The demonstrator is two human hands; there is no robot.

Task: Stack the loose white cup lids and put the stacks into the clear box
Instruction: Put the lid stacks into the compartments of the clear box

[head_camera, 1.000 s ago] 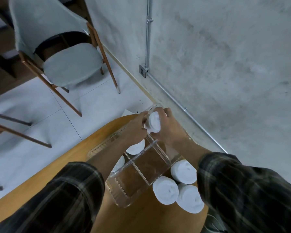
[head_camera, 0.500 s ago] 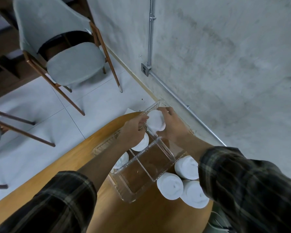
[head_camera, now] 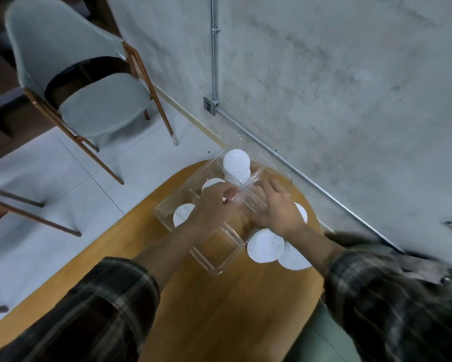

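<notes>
View from above, looking down past two forearms in dark plaid sleeves (head_camera: 94, 309) to a wooden table (head_camera: 219, 309). A clear box (head_camera: 206, 262) with inner dividers sits on the table, and everything below is placed in relation to it.

Just beside the box's near right corner, two stacks of white lids stand on the table touching each other: the nearer stack (head_camera: 295, 256), and the inner stack (head_camera: 265, 245), which is against the box wall. A third outside stack (head_camera: 302, 212) stands farther along the box's right side, mostly hidden behind the right wrist.

Both hands are over the middle of the box. The left hand (head_camera: 214, 205) has its fingers curled down near the centre divider; motion blur hides whether it is gripping anything. The right hand (head_camera: 277, 205) lies with fingers stretched forward and loosely spread over the box's right-hand compartments, holding nothing.

Inside the box, along its left side, a low stack (head_camera: 183, 214) shows just left of the left hand, and a middle stack (head_camera: 211, 182) peeks out beyond its knuckles. A tall stack (head_camera: 236, 164) stands upright in the box's far end.

Beyond the box are pale floor tiles (head_camera: 62, 192), a grey upholstered chair (head_camera: 102, 108) with wooden legs to the far left, and a concrete wall (head_camera: 350, 74) carrying a metal pipe (head_camera: 214, 48).
</notes>
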